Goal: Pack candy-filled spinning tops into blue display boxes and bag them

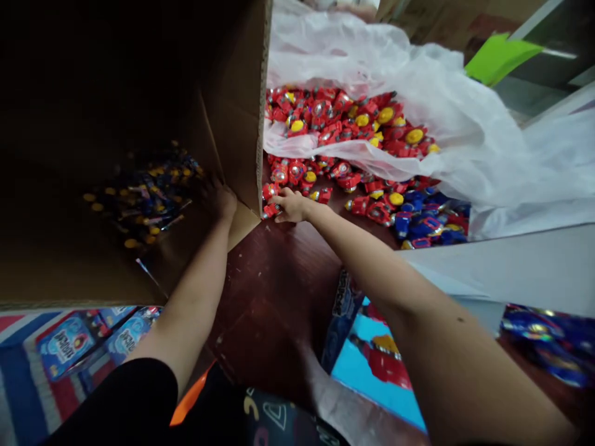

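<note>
My left hand (pixel 217 199) reaches into a large cardboard box (pixel 235 105) lying open on the left; its fingers are dark and hard to make out. Beside it in the box lies a heap of small dark-blue and yellow items (pixel 153 195). My right hand (pixel 292 205) is at the near left edge of a pile of red toys with yellow parts (pixel 337 127), just right of the box edge. Its fingers curl over a red toy (pixel 270 210) on the dark red table (pixel 264 303). Blue toys (pixel 425 217) lie at the pile's right end.
White plastic sheeting (pixel 465 118) surrounds and partly covers the red pile. Blue printed packages (pixel 67 344) lie at lower left on a striped cloth. A bright blue printed box (pixel 376 365) stands under my right forearm. Shiny blue packets (pixel 548 341) are at far right.
</note>
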`<control>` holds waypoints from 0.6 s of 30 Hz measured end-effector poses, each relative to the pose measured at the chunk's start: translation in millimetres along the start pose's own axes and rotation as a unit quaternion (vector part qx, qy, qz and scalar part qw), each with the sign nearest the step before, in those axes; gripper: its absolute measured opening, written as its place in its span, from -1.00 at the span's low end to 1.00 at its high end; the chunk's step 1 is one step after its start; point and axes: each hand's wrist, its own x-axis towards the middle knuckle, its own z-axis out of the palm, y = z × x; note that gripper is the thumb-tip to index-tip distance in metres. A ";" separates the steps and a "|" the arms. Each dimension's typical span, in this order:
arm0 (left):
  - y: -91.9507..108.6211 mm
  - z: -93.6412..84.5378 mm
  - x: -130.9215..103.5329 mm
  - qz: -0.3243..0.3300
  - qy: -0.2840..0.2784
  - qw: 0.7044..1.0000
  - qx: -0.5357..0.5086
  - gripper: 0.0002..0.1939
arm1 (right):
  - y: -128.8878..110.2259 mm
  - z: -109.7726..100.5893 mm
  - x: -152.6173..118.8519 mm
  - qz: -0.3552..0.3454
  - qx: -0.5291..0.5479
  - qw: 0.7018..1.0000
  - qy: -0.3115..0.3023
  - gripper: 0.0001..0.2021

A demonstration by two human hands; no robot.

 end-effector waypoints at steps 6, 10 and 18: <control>1.5 -15.0 -59.3 0.027 -0.065 0.998 0.005 -0.29 | -9.2 22.6 -55.7 -0.021 0.028 0.998 -0.059 -0.37; -15.5 -30.6 -109.6 0.123 -0.121 0.985 -0.004 -0.26 | -20.2 27.6 -105.3 -0.060 0.027 0.997 -0.046 -0.52; -52.2 -72.2 -151.8 0.184 -0.244 0.935 -0.180 -0.43 | -31.9 33.0 -191.3 -0.098 0.108 0.985 0.097 -0.50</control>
